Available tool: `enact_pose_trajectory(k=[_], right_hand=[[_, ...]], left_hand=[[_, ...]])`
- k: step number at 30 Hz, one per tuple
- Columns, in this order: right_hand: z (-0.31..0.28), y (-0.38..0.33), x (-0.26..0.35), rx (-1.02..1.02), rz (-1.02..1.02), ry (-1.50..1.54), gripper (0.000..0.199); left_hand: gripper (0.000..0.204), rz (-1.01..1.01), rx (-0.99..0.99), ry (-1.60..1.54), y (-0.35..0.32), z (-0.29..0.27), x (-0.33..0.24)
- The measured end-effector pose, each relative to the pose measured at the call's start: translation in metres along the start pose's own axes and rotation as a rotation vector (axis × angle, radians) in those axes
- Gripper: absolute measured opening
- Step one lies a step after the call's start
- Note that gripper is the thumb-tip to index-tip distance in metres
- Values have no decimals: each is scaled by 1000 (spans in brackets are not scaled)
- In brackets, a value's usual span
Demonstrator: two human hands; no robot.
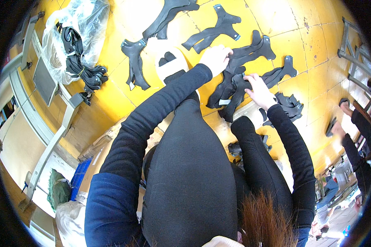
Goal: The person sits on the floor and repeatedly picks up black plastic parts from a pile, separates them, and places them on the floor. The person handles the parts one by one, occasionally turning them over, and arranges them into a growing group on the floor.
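Observation:
Pairs of black socks lie spread on the yellow tiled floor in front of me. My left hand (216,59) is closed, its curled fingertips at the edge of a black sock (247,52) on the upper part of the central pile. Below it, more black socks (235,88) overlap, one with a small white label (224,102). My right hand (259,91) reaches in from the right side of this pile. Its thumb and fingers are apart, with fingertips touching the socks' edge. The undersides of the fingers on both hands are hidden.
More sock pairs (214,31) lie beyond my hands, and a heap of dark socks (290,106) sits to the right. A clear plastic bag (92,39) with bundled socks (72,49) is at the left beside a metal frame (66,117). Another person's foot (337,128) shows at the right.

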State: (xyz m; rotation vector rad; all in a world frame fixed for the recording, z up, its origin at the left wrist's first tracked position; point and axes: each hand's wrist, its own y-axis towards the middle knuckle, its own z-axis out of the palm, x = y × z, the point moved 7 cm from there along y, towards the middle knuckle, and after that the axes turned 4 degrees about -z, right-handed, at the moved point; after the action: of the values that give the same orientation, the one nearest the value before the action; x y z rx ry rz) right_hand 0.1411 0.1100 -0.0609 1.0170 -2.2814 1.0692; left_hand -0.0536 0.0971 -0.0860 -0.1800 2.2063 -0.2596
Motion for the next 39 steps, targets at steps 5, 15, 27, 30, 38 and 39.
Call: enact_pose_trajectory(k=[5, 15, 27, 30, 38, 39], right_hand=[[4, -2, -11, 86, 88, 11, 39], [-13, -7, -60, -37, 54, 179, 30], [-3, -7, -2, 226, -56, 54, 20], [-6, -15, 14, 306, 1, 184, 18], [10, -61, 47, 372, -90, 36, 14], [20, -74, 42, 322, -142, 77, 15]], left_hand=[[20, -20, 198, -272, -27, 12, 9], [19, -189, 261, -401, -45, 22, 19], [21, -122, 334, -356, -49, 27, 9], [24, 161, 395, -240, -54, 37, -15], [64, 325, 701, -106, -47, 85, -48], [63, 332, 672, -128, -46, 90, -51]])
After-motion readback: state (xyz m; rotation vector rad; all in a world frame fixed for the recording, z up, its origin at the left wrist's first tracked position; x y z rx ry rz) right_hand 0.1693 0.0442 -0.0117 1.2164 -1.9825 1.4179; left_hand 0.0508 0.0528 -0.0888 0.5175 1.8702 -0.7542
